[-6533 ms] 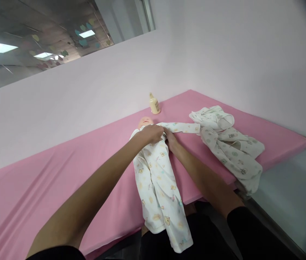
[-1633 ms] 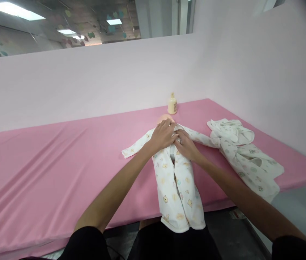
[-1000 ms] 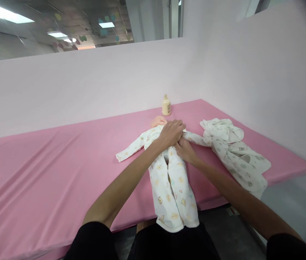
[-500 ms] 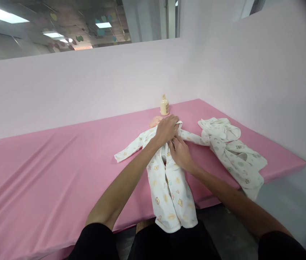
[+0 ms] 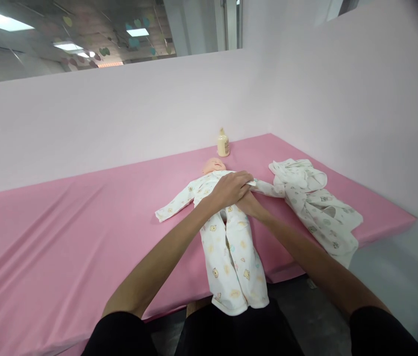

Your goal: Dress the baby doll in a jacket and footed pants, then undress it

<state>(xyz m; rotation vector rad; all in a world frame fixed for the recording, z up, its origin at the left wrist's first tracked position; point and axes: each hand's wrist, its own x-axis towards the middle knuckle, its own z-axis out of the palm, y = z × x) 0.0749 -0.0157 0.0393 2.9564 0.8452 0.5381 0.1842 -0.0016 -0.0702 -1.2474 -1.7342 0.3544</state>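
A baby doll (image 5: 214, 165) lies on its back, head toward the wall, dressed in a white long-sleeved romper (image 5: 214, 228) printed with small yellow bears. My left hand (image 5: 233, 188) is over the doll's chest, its fingers closed on the romper's front edge, which shows as a white fold by the fingertips. Partly under it, my right hand (image 5: 248, 203) rests at the romper's front, its fingers hidden by the left hand and the cloth. Below the hands, the front is parted in a gap. The legs of the romper hang over the table edge toward my lap.
The doll lies on a pink-covered table (image 5: 64, 232). A cream pump bottle (image 5: 223, 144) stands behind the doll's head near the wall. On the right, a crumpled white printed cloth (image 5: 314, 207) touches the romper's sleeve and hangs over the edge. White walls border the back and right.
My left hand has moved down from the neck to the chest, uncovering the doll's face. My right hand has slid beneath it, its fingers now hidden.
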